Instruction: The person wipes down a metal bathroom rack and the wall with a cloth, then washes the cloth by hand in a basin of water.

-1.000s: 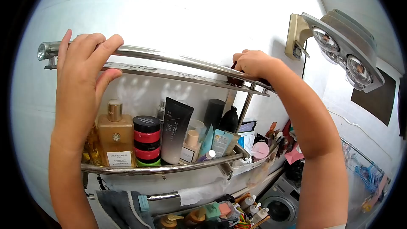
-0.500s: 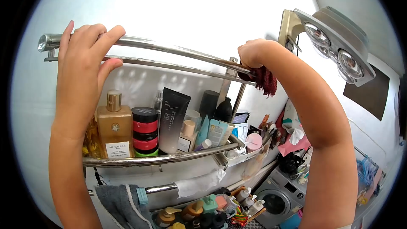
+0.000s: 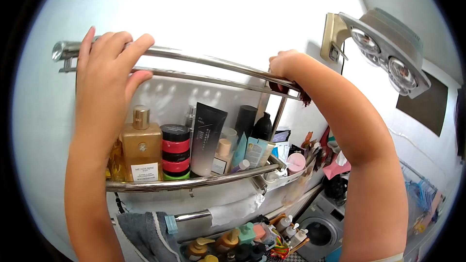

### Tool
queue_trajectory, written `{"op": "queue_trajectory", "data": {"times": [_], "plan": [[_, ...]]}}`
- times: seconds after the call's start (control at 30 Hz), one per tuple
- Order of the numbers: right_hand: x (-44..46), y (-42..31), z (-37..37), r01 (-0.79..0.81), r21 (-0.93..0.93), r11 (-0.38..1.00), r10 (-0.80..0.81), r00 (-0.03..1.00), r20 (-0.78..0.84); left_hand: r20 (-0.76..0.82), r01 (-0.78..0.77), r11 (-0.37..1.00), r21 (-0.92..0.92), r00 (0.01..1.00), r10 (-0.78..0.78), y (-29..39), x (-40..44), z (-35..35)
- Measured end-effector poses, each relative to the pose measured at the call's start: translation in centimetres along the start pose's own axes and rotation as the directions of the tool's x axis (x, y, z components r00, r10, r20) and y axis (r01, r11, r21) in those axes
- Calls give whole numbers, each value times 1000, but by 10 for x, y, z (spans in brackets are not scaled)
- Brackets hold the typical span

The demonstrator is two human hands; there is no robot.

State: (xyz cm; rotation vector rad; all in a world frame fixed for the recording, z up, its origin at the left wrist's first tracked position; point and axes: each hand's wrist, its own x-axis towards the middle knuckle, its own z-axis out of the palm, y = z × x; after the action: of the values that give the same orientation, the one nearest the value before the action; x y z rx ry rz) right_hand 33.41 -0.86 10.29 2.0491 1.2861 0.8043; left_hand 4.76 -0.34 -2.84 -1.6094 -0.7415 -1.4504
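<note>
My left hand [image 3: 109, 73] rests over the left end of the metal rack's top rail [image 3: 194, 58], thumb under it and fingers spread. At the rack's right end, my right hand [image 3: 286, 68] is closed on a dark red cloth [image 3: 305, 98], most of it hidden behind the rail and the hand. Below on the shelf stand an amber bottle [image 3: 141, 148] with a gold cap, a stack of red and black jars [image 3: 175, 151], a dark grey tube [image 3: 208, 138] and a small beige-capped bottle [image 3: 222, 156].
A heat lamp unit [image 3: 383, 53] juts from the wall at the upper right. A grey towel [image 3: 145, 235] hangs from the lower bar beside a white cloth [image 3: 237, 209]. Pump bottles [image 3: 199, 247] stand below. A washing machine [image 3: 319, 228] is at the lower right.
The red cloth hung further below the rail half a second ago; now less shows. My right hand has shifted slightly along the rack's right end. My left hand stays on the rail.
</note>
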Motion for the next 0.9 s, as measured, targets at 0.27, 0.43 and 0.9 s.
{"op": "queue_trajectory", "data": {"times": [0.27,0.43,0.9], "plan": [[-4,16,-9,-11,-137,991,27,992,122,-119,4,1000,-31,993,-7,-3,-4,8],[-14,38,-2,-80,136,987,57,985,162,-91,-1,999,-47,996,-4,-2,-2,5],[-79,69,161,464,870,168,484,730,-483,40,9,1000,3,999,-9,3,2,-3]]}}
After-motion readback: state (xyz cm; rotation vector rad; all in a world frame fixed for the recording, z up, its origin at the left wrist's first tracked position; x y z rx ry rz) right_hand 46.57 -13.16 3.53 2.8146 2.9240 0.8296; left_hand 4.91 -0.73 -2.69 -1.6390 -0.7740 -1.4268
